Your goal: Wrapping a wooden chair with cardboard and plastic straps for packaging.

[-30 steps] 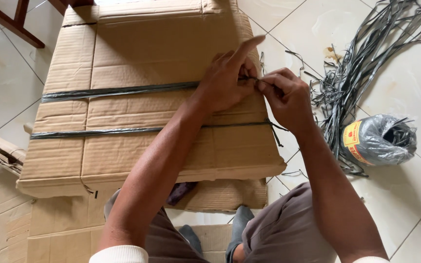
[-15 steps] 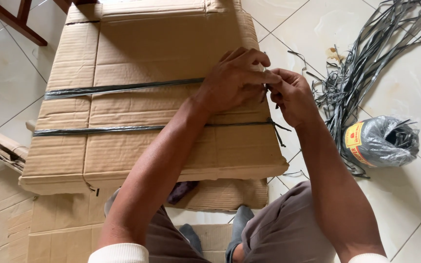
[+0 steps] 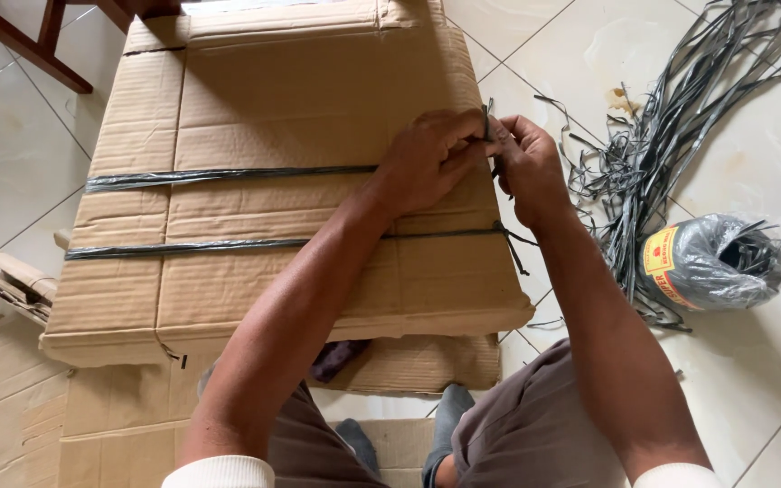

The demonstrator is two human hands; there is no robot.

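A stack of flattened brown cardboard [image 3: 282, 99] lies on the tiled floor in front of me. Two black plastic straps cross it, a far strap [image 3: 219, 173] and a near strap [image 3: 183, 245] with a knot at the stack's right edge. My left hand [image 3: 427, 158] and my right hand [image 3: 522, 163] meet at the right edge of the stack. Both pinch the far strap's ends between their fingers, and one end sticks up between the hands. My forearms hide part of both straps.
A roll of black plastic twine [image 3: 711, 262] with a yellow-red label lies on the floor at the right. A loose tangle of black twine [image 3: 680, 108] spreads behind it. More cardboard pieces [image 3: 11, 398] lie at the lower left. Wooden furniture legs [image 3: 20, 41] stand at the upper left.
My hands have shifted slightly away from me along the right edge while still gripping the strap ends. My left forefinger, raised one second ago, has curled down onto the strap.
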